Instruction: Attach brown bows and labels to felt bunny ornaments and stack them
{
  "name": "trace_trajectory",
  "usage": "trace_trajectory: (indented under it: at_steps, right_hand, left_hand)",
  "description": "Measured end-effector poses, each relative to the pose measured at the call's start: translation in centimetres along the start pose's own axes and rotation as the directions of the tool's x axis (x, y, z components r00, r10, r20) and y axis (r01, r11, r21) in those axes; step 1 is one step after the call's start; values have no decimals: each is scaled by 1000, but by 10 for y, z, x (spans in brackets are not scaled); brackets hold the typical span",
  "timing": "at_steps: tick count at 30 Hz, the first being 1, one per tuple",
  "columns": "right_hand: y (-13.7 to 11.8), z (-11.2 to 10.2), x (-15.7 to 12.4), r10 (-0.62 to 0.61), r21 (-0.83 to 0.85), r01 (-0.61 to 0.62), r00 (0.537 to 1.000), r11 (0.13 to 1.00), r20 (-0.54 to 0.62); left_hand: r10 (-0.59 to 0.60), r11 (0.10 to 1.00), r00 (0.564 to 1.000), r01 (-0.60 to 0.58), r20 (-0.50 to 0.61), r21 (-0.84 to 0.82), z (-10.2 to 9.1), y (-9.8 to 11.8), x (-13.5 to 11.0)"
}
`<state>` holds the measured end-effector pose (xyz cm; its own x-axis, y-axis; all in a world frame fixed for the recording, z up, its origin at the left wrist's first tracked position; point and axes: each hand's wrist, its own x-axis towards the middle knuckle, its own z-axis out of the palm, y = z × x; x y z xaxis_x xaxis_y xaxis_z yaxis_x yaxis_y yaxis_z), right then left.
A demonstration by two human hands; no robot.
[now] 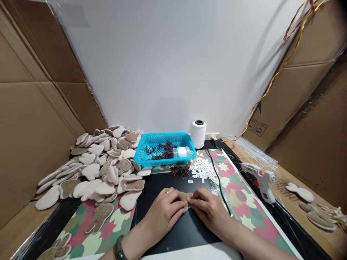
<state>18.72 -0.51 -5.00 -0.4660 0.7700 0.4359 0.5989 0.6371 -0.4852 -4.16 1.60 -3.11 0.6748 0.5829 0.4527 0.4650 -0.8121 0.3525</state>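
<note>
A small tan plush piece (187,196) is pinched between my two hands above the black mat (179,231). My left hand (168,206), with a gold ring and a dark bangle at the wrist, grips its left side with closed fingers. On the other side, my right hand (210,209) pinches the right edge between thumb and fingers. Much of the piece is covered by my fingers. Just beyond my hands lie small white tags (204,169) and a clump of dark brown strings (180,170).
At the left is a heap of white and tan rabbit-shaped plush pieces (92,171). A blue basket (139,153) holds brown strings and a clear container (181,152). Beside it stands a white thread cone (198,135). A hot glue gun (261,180) and black cable (218,177) lie right.
</note>
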Motion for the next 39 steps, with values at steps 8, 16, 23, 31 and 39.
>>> trace_trajectory:
  at_steps: [8,16,23,31,39]
  right_hand:
    - [-10,-6,7,-100,-130,105,994,986,49]
    - [-13,-8,18,-171,-223,185,982,957,83]
    - [-6,-15,27,-236,-143,256,962,956,139]
    - [-1,-18,27,-171,-47,181,970,982,174]
    - [4,-20,28,-73,51,64,978,997,194]
  left_hand:
    - [-36,998,999,34,-37,-56,1,-2,-4]
    - [-62,991,996,54,62,120,-4,9,2]
    - [-85,974,991,61,101,217,-7,10,3]
    - [-56,982,996,43,68,184,-6,7,1]
    - [-45,979,998,36,43,200,-5,8,0]
